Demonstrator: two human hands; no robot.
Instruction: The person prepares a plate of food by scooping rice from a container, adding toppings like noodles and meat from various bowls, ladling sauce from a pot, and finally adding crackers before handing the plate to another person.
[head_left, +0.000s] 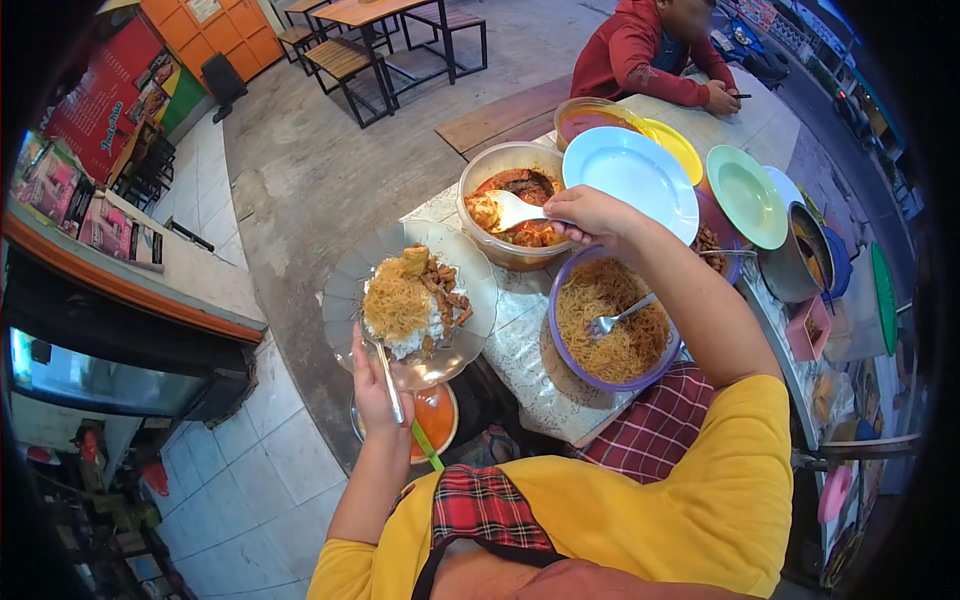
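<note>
My left hand (376, 390) supports a scalloped clear plate (472, 300) from below, and a metal spoon (391, 382) lies along its rim. On the plate sit white rice (415, 336), fried noodles (395, 298), brown fried pieces (448, 289) and a yellowish chunk (414, 261). My right hand (589, 214) grips a white serving spoon (517, 211). Its bowl is inside a clear plastic tub (474, 176) of red saucy food and carries a pale, sauce-coated piece (486, 213). Below my right forearm stands a purple-rimmed bowl (559, 341) of noodles with a fork (619, 319) in it.
A light blue plate (630, 176), a yellow plate (679, 146) and a green plate (746, 191) rest over food containers. A metal pot (780, 259) stands to the right. Below the held plate is a bowl of orange sauce (435, 412). A person in a red jacket (637, 52) sits across.
</note>
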